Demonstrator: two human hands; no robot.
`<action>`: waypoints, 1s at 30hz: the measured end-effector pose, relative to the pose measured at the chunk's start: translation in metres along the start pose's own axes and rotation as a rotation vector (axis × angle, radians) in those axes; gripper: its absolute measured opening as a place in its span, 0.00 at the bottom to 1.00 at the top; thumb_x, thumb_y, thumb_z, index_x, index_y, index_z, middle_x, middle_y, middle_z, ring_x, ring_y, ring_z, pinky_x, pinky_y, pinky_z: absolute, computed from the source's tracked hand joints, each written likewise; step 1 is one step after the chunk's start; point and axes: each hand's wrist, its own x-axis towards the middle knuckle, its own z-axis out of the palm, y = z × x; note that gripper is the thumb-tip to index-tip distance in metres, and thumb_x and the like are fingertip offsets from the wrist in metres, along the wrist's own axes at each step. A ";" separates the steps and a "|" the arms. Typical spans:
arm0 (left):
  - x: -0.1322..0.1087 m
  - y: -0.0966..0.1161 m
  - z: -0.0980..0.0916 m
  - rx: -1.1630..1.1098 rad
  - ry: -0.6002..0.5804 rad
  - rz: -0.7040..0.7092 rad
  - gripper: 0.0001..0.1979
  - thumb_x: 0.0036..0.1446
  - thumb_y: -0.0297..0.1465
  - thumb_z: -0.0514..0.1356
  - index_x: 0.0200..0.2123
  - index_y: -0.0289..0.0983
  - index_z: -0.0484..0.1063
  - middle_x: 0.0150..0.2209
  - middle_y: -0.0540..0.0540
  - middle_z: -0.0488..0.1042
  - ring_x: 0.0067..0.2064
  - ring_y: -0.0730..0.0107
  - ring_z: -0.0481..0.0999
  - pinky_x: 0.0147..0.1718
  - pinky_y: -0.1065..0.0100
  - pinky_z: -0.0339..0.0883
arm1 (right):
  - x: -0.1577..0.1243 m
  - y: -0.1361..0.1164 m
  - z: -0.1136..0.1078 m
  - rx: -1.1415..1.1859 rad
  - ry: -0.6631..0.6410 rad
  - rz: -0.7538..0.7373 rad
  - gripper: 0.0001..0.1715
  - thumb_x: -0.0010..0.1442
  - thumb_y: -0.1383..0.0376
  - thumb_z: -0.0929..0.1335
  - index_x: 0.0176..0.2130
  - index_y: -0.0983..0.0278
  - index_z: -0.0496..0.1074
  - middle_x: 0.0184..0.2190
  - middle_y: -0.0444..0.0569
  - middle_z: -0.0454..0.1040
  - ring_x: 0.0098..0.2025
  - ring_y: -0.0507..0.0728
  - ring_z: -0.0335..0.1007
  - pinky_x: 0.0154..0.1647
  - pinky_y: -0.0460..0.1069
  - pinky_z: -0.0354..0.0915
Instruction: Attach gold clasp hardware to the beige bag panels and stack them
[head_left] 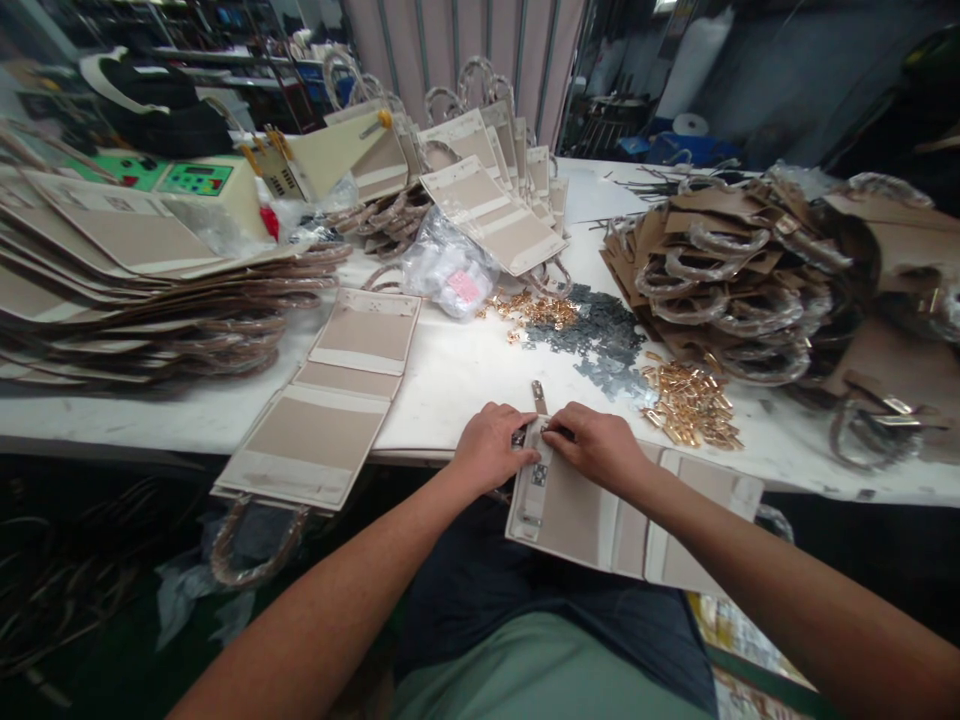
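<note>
A beige bag panel lies across my lap and the table's front edge, its inner side up. My left hand grips its far left edge, with thumb on top and fingers partly hidden. My right hand is closed in a pinch over the same edge strip; whatever is between its fingertips is too small to make out. Small metal plates show on the strip just below the fingers. A short strap with a metal fitting sticks out beyond the edge.
Another open bag panel overhangs the table edge at left. Gold fittings and dark metal plates lie in heaps ahead. Bag stacks with wrapped handles flank me; more brown bags are at right. A green-panelled machine stands behind.
</note>
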 end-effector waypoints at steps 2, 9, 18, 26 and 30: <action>0.000 0.000 0.001 -0.003 0.004 0.000 0.29 0.55 0.39 0.73 0.59 0.39 0.78 0.48 0.44 0.81 0.52 0.54 0.74 0.53 0.57 0.69 | 0.000 0.000 -0.001 -0.068 -0.025 -0.011 0.07 0.71 0.61 0.70 0.42 0.60 0.78 0.41 0.47 0.78 0.40 0.57 0.75 0.36 0.49 0.58; 0.005 0.003 -0.006 -0.064 -0.037 -0.071 0.27 0.55 0.37 0.71 0.58 0.40 0.79 0.49 0.45 0.82 0.52 0.54 0.75 0.53 0.59 0.70 | 0.002 0.002 -0.002 -0.077 -0.048 -0.027 0.06 0.71 0.61 0.70 0.43 0.60 0.78 0.42 0.47 0.78 0.41 0.57 0.75 0.38 0.49 0.59; 0.022 0.012 -0.008 -0.134 -0.084 -0.246 0.28 0.56 0.35 0.69 0.61 0.46 0.76 0.41 0.50 0.84 0.45 0.58 0.81 0.44 0.63 0.72 | 0.002 0.006 -0.002 -0.004 -0.058 -0.068 0.07 0.71 0.63 0.69 0.48 0.58 0.78 0.46 0.47 0.78 0.43 0.57 0.76 0.39 0.48 0.60; 0.031 0.006 -0.011 -0.227 -0.169 -0.259 0.28 0.52 0.29 0.68 0.58 0.40 0.78 0.36 0.50 0.83 0.39 0.62 0.81 0.35 0.67 0.68 | 0.003 -0.003 -0.005 -0.066 -0.076 -0.020 0.07 0.71 0.63 0.70 0.44 0.57 0.80 0.45 0.46 0.78 0.41 0.57 0.76 0.34 0.50 0.56; 0.035 0.002 -0.020 -0.288 -0.270 -0.243 0.30 0.52 0.29 0.66 0.60 0.36 0.76 0.33 0.50 0.82 0.36 0.64 0.80 0.34 0.69 0.68 | 0.005 -0.004 -0.003 -0.058 -0.064 0.027 0.05 0.70 0.61 0.71 0.44 0.55 0.80 0.44 0.45 0.79 0.42 0.58 0.77 0.33 0.50 0.56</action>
